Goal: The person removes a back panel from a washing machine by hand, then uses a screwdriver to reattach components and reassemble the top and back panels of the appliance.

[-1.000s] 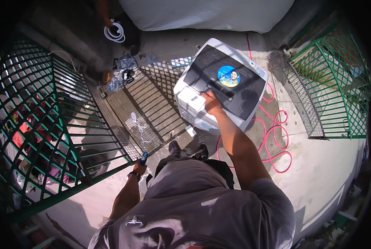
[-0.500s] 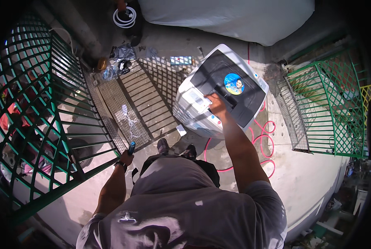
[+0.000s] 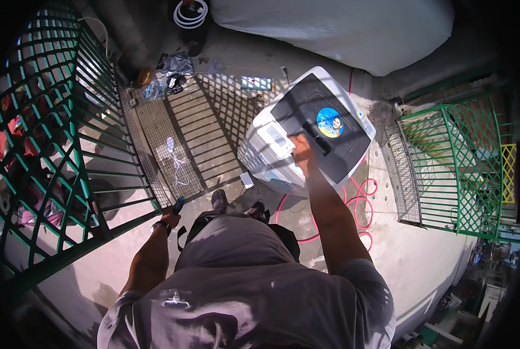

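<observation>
A white top-loading washing machine (image 3: pixel 274 168) stands in front of me to the right. Its dark lid (image 3: pixel 306 104) is down and carries a round blue sticker (image 3: pixel 329 122). My right hand (image 3: pixel 302 152) rests at the lid's near edge, fingers curled, beside a pale rectangular panel (image 3: pixel 276 141). Whether those fingers grip anything is hidden. Down at my left side, my left hand (image 3: pixel 170 217) is closed round a slim tool with a blue handle (image 3: pixel 179 204); its working end does not show.
Green lattice gates flank me, one left (image 3: pixel 88 192) and one right (image 3: pixel 440 174). A pink hose (image 3: pixel 361 203) loops over the floor by the machine. A white power strip (image 3: pixel 171 145) with its cord lies on a grating. At the back, another person's hand (image 3: pixel 187 3) holds a coiled white hose (image 3: pixel 190 22).
The view has shifted slightly. My right hand stays at the lid's near edge beside the panel, and my left hand still holds the blue-handled tool.
</observation>
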`<control>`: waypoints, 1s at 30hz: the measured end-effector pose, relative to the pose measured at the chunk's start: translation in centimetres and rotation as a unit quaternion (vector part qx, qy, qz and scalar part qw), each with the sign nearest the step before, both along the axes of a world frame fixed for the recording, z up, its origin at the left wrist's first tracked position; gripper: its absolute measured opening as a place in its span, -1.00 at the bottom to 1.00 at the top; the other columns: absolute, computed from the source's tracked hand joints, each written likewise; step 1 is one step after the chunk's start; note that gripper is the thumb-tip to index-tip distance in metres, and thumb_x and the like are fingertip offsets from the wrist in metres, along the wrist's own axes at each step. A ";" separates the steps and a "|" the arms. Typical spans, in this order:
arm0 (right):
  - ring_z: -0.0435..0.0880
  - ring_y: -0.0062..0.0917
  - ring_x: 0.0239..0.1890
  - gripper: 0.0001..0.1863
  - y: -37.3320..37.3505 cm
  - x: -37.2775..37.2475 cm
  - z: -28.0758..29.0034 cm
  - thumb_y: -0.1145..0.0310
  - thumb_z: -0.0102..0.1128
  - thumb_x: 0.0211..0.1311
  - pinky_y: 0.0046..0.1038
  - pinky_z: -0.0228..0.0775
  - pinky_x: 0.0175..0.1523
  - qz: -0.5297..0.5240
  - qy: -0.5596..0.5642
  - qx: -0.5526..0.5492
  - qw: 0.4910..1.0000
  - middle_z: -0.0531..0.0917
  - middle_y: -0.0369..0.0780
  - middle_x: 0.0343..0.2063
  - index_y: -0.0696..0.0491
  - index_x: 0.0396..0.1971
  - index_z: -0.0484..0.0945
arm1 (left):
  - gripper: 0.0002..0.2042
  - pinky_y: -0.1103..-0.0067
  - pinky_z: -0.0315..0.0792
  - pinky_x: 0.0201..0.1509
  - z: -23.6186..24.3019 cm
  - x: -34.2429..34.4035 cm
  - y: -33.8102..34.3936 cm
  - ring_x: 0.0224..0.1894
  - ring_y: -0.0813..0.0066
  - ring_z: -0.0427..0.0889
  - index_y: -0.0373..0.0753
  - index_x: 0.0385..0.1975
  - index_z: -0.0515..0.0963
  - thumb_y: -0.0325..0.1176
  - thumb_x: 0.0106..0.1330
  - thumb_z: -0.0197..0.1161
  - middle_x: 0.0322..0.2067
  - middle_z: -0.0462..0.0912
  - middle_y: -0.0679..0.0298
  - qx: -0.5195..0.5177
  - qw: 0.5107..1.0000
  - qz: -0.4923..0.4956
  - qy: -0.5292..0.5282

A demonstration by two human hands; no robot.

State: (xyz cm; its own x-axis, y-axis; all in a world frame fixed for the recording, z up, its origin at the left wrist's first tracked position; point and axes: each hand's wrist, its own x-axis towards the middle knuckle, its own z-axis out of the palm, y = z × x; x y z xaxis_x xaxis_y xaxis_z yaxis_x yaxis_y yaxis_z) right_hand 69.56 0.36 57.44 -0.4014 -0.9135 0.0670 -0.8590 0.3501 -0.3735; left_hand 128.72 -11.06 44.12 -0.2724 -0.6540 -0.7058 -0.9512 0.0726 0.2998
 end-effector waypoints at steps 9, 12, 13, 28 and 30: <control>0.67 -0.27 -0.07 -0.55 -1.0 0.6 -0.1 0.48 0.05 0.22 -0.33 0.56 0.00 -0.006 0.121 0.093 0.988 0.62 -0.17 -0.19 -0.14 0.11 0.57 | -0.52 0.23 0.53 -0.08 -0.3 -2.7 0.9 -0.14 0.02 0.68 -0.29 -0.04 0.50 -0.08 0.14 0.27 -0.22 0.69 -0.02 -0.017 0.999 -0.037 0.002; 0.69 -0.25 -0.12 -0.64 -0.1 0.6 -0.4 0.45 0.02 0.25 -0.30 0.58 -0.03 -0.025 0.154 0.081 0.984 0.63 -0.13 -0.20 -0.08 0.03 0.59 | -0.50 0.23 0.53 -0.08 -1.3 -4.5 1.4 -0.13 0.02 0.68 -0.30 -0.02 0.50 -0.07 0.13 0.27 -0.20 0.68 -0.04 -0.024 0.999 -0.038 0.009; 0.70 -0.25 -0.14 -0.65 0.3 0.6 -0.5 0.45 0.00 0.26 -0.29 0.58 -0.04 -0.017 0.169 0.059 0.984 0.64 -0.12 -0.20 -0.06 0.01 0.59 | -0.50 0.23 0.53 -0.08 -1.4 -5.0 1.6 -0.13 0.02 0.68 -0.30 -0.02 0.50 -0.07 0.13 0.27 -0.20 0.68 -0.04 -0.021 0.999 -0.040 0.012; 0.62 -0.15 -0.21 -0.62 10.0 3.2 -1.2 0.51 0.20 0.15 -0.22 0.49 -0.08 -0.132 -0.079 -0.127 0.980 0.59 -0.05 -0.17 0.05 0.02 0.51 | -0.53 0.27 0.50 -0.10 -2.7 -7.0 0.9 -0.18 0.11 0.66 -0.34 -0.07 0.50 -0.16 0.09 0.30 -0.26 0.67 -0.03 0.009 0.999 -0.036 0.034; 0.62 -0.20 -0.25 -0.66 14.4 4.0 -2.3 0.51 0.21 0.17 -0.23 0.49 -0.11 -0.164 -0.065 -0.110 0.978 0.58 -0.06 -0.20 0.06 -0.02 0.50 | -0.60 0.30 0.51 -0.20 -3.2 -8.1 1.8 -0.31 0.15 0.66 -0.34 -0.15 0.52 -0.20 0.09 0.31 -0.38 0.67 0.03 -0.026 0.997 -0.049 0.056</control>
State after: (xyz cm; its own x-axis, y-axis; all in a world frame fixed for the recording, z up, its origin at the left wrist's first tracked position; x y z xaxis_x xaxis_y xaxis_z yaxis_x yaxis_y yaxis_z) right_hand 73.55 14.81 55.13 -0.6892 -0.7026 0.1769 -0.6540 0.4983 -0.5692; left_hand 120.63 -9.30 40.91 -0.4118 -0.6559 -0.6326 -0.8996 0.1819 0.3969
